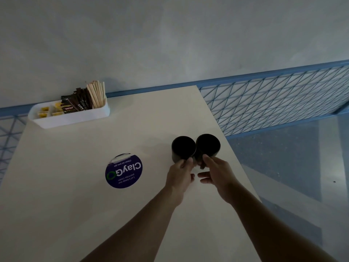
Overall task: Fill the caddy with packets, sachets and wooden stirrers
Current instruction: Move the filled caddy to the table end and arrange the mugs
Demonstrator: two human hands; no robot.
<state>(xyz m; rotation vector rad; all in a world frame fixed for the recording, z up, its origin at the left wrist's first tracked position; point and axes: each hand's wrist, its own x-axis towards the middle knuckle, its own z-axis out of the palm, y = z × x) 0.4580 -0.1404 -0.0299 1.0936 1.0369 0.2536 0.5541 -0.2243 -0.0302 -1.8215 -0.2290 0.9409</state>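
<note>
A white caddy (75, 119) stands at the table's far left corner. It holds yellow sachets (44, 110), dark brown packets (77, 103) and a bundle of wooden stirrers (97, 94) upright at its right end. Two black mugs stand side by side near the table's right edge. My left hand (181, 173) grips the left mug (183, 148) at its near side. My right hand (215, 173) holds the right mug (207, 145) by its near side, with the lower fingers spread loosely. The mug handles are hidden behind my fingers.
A round purple "ClayGo" sticker (123, 171) lies on the cream table (75, 186) left of the mugs. A blue wire-mesh railing (273, 99) runs behind and right of the table. The table's right edge drops to a grey floor (283, 167).
</note>
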